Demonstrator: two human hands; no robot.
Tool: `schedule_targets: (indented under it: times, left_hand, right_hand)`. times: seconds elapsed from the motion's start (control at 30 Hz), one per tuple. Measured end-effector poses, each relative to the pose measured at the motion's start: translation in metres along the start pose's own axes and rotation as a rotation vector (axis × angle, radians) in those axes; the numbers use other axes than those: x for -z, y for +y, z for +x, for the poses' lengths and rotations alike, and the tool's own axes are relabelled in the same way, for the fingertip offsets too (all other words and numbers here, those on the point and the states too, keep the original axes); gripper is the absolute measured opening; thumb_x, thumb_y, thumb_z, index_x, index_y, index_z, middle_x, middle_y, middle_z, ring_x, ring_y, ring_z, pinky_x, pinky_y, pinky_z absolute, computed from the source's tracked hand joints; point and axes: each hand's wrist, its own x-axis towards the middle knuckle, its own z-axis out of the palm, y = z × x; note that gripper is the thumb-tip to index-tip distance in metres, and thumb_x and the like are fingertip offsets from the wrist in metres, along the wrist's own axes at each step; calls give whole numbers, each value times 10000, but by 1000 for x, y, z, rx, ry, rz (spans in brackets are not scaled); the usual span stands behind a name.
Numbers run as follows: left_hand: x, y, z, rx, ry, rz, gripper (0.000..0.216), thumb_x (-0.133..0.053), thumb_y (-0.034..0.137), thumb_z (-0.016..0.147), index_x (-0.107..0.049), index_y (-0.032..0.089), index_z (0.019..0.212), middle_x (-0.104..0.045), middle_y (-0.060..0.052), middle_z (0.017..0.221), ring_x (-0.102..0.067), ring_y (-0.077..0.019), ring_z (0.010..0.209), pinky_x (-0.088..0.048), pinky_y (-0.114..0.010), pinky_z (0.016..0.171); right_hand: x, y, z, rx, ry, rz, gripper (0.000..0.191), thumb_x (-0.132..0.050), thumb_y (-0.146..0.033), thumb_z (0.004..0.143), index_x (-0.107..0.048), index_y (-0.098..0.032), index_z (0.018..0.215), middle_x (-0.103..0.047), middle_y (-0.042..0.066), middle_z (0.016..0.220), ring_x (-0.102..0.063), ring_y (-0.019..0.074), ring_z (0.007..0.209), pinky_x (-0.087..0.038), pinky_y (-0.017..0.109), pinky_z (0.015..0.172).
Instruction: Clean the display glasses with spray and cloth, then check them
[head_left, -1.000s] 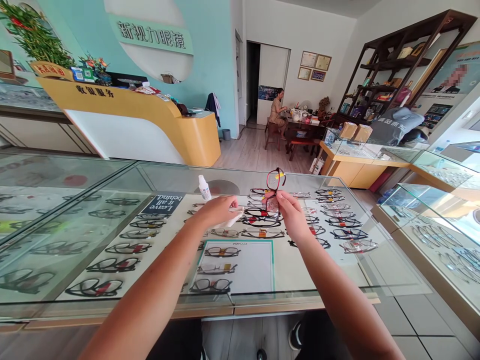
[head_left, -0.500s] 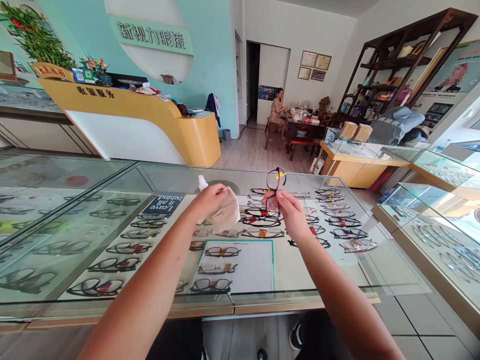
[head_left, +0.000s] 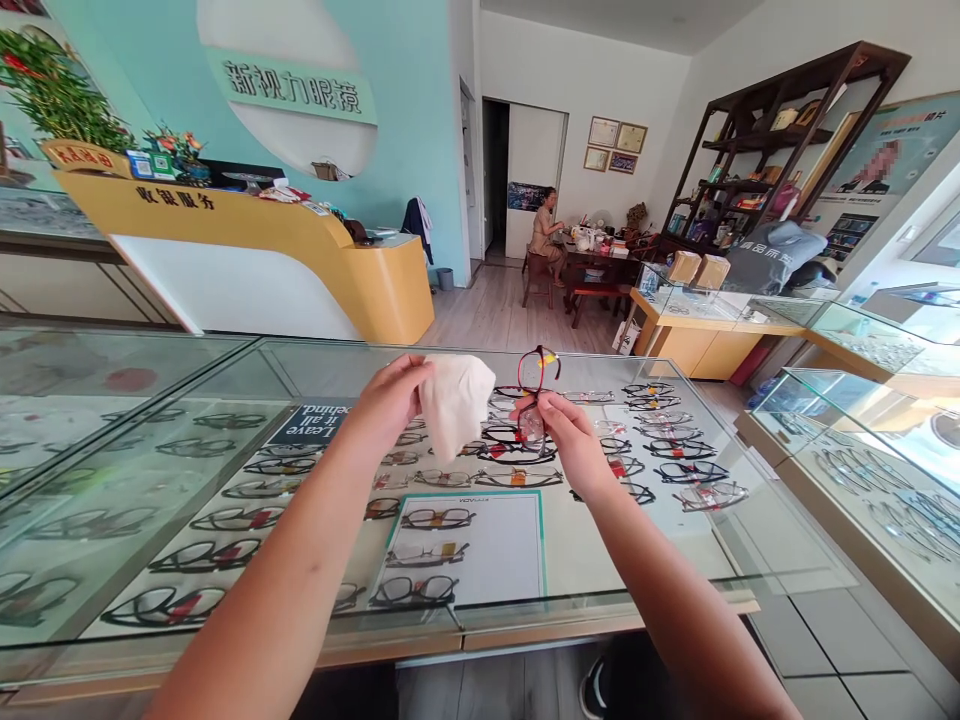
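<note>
Above the glass display case (head_left: 495,608), my left hand (head_left: 391,400) pinches a whitish cloth (head_left: 456,400) that hangs loosely from the fingers. My right hand (head_left: 564,425) is closed on a pair of eyeglasses (head_left: 531,372) with a dark red frame, held upright on end, one lens above the fingers and the other below. A yellow tag shows on the upper part of the glasses. Cloth and glasses are close together but apart. Under the glass lie rows of eyeglasses (head_left: 433,590) with red and yellow tags.
A dark printed card (head_left: 306,426) and a white green-edged board (head_left: 502,560) lie inside the case. Another glass case (head_left: 862,440) stands at right. Behind are a yellow reception counter (head_left: 397,290), and a seated person (head_left: 544,235) at a dark table.
The cloth has swung up and spread wider as my left hand turned. My right hand still grips the glasses, a little lower and further left in view. The camera has tilted slightly.
</note>
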Motion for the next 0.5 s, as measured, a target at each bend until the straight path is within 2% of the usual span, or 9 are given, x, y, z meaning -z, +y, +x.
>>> schedule_targets:
  times: [0.1,0.27,0.4,0.5]
  left_hand:
    - [-17,1,-12,29,-42,-133,558,-1001,483,568,-609,211,858,-653,33,774,-606,-144,681,-489,-256,604]
    - [-40,-10,-29,13,-96,-170,590,-1005,530,638,-574,226,904,-691,37,807,-652,-144,703,-536,-258,640]
    - [-51,-23,-41,-61,-143,-142,540,-939,603,772,-588,247,975,-696,27,831,-679,-170,720,-538,-286,661]
    - [-53,-32,-45,-145,-162,-79,460,-861,618,888,-596,265,1017,-651,33,825,-608,-152,683,-470,-275,632]
  right_hand:
    - [-5,-1,-3,-25,-38,13,408,-708,-636,1019,-835,-249,985,-778,41,919,-584,202,806,-487,347,840]
    - [-10,-2,-5,-43,-68,-33,432,-707,-656,1011,-842,-245,1003,-803,56,987,-592,202,814,-491,353,826]
    - [-11,0,-4,-27,-77,-51,476,-713,-700,993,-837,-241,977,-803,59,1002,-605,204,847,-490,348,830]
    - [-12,1,-4,-34,-63,-48,502,-717,-735,973,-820,-243,964,-785,55,963,-610,213,856,-492,354,839]
